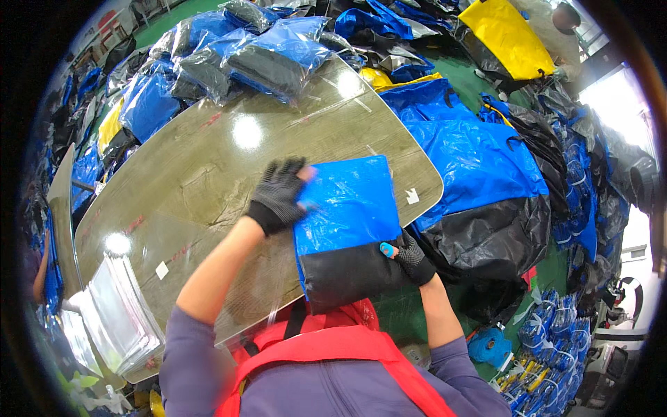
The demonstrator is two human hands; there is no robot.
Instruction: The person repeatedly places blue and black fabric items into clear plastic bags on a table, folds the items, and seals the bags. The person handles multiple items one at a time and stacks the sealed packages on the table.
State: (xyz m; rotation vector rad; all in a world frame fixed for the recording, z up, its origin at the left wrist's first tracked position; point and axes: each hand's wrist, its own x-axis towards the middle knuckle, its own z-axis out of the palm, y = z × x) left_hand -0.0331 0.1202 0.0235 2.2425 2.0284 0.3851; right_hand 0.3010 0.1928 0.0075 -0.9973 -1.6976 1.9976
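Note:
A folded blue-and-black tarpaulin (347, 201) lies at the near right edge of the table, its blue part away from me and its black part toward me. My left hand (279, 194), in a dark grey knit glove with bare fingertips, is at its left edge with fingers stretched out; thumb and index tip are smeared by motion. At the lower right corner, my right hand (412, 260) grips the tarpaulin, thumb on top with a light blue wrap, the other fingers largely hidden. Right beside it hangs a larger pile of blue-and-black tarpaulin (479, 181).
The brown, glossy table (201, 174) has a rounded right end. Clear plastic sleeves (121, 313) are stacked at its near left. Plastic-wrapped blue-and-black packs (278, 55) heap along its far edge. A yellow piece (507, 38) lies beyond; tied blue bundles (556, 333) and blue twine (490, 345) sit at lower right.

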